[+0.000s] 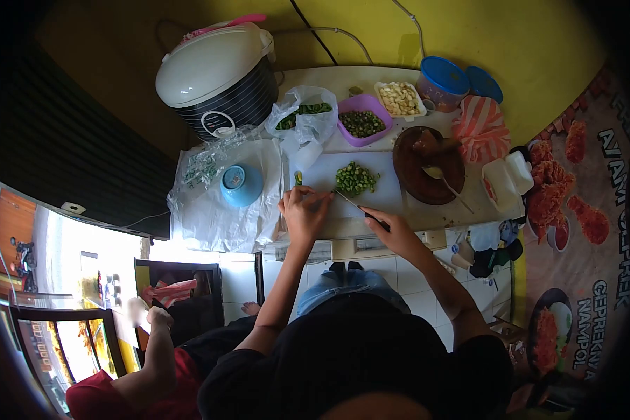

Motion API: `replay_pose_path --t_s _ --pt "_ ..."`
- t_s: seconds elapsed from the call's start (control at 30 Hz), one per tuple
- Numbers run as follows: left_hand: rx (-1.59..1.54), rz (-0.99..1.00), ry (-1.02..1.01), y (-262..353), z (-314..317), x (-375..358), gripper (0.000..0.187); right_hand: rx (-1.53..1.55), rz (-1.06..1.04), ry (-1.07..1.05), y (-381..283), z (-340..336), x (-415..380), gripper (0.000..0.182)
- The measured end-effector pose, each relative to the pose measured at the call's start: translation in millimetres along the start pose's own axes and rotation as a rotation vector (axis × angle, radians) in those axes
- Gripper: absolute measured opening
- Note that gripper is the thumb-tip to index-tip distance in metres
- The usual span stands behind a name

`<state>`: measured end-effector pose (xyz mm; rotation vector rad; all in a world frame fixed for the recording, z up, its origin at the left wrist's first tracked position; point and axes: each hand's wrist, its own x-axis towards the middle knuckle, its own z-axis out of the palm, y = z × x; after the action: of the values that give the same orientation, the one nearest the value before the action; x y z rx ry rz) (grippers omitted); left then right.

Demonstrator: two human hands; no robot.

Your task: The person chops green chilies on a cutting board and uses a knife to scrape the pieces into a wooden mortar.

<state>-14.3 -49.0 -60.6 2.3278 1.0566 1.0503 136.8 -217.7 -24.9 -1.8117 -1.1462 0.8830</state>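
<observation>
My right hand [397, 232] grips the dark handle of a small knife [353, 203], whose blade slants up and left over the near side of a white cutting board [388, 196]. Beside the knife's tip, at the board's near left part, my left hand [306, 212] has its fingers bunched together. What they hold, if anything, is hidden. A heap of chopped green pieces [357, 178], seemingly chillies or beans, lies on the board beyond the blade. A small green piece [299, 178] sits just past my left fingers.
Behind the board are a plastic bag [308, 101] of greens, a purple container [368, 140] and a tray of pale pieces [399, 100]. A stone mortar [416, 189] stands right. Left are an upturned blue bowl [241, 187] and a rice cooker [220, 77]. Another person's arm [159, 350] shows lower left.
</observation>
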Motion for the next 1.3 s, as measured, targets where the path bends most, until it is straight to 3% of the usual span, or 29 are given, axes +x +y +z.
replay_pose_path --t_s 0.33,0.43,0.73,1.03,1.3 --pt "-0.007 0.022 0.022 -2 2 0 0.012 -0.032 -0.010 0.022 -1 3 4 0.038" --pt "-0.005 0.012 0.017 -2 2 0 0.013 -0.087 0.123 -0.069 -11 -6 2 0.038" --pt "0.002 -0.015 0.013 0 0 0 0.013 -0.032 -0.080 -0.003 8 -15 -3 0.038" --pt "0.140 0.070 -0.032 2 10 1 0.019 0.006 0.019 0.031 -18 -19 -3 0.039" --pt "0.062 -0.045 0.014 -15 -45 16 0.026 -0.020 0.006 0.008 -2 -6 3 0.038"
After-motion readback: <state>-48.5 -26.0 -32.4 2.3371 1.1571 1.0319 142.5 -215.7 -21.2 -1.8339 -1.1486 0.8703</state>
